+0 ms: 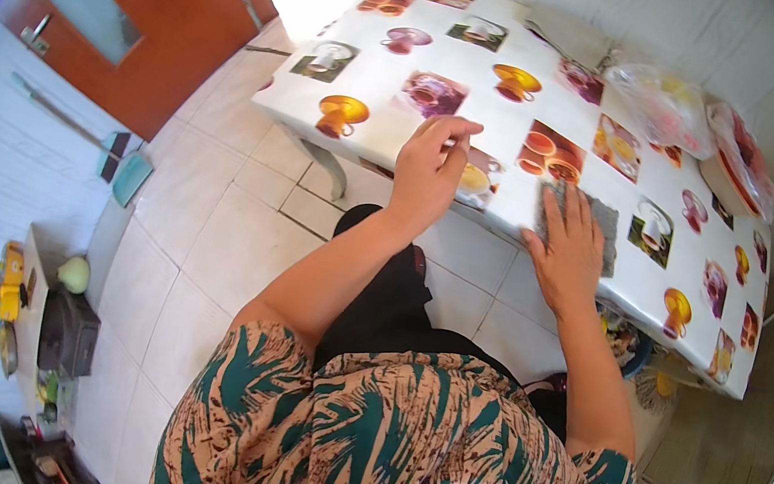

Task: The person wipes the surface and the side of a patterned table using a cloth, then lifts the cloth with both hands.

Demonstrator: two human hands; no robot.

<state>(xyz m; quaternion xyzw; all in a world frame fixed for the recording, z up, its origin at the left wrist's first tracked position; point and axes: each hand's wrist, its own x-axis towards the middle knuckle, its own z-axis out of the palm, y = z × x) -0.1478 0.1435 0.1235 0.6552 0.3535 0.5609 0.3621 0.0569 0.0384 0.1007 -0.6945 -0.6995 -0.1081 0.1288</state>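
Observation:
My right hand (571, 246) lies flat, fingers spread, pressing a grey cloth (602, 226) onto the near edge of a table covered with a white oilcloth (374, 129) printed with cups. My left hand (432, 163) rests at the same edge a little to the left, its fingers curled and pinched together on the oilcloth; whether anything small is between them I cannot tell.
Clear plastic bags (662, 103) and a round lidded dish (739, 161) sit at the table's far right. A red-brown door (150, 12) stands at the upper left, a dustpan (130, 173) leans on the left wall, and a dark stand (69, 334) with yellow items sits low left. The floor is pale tile (204, 244).

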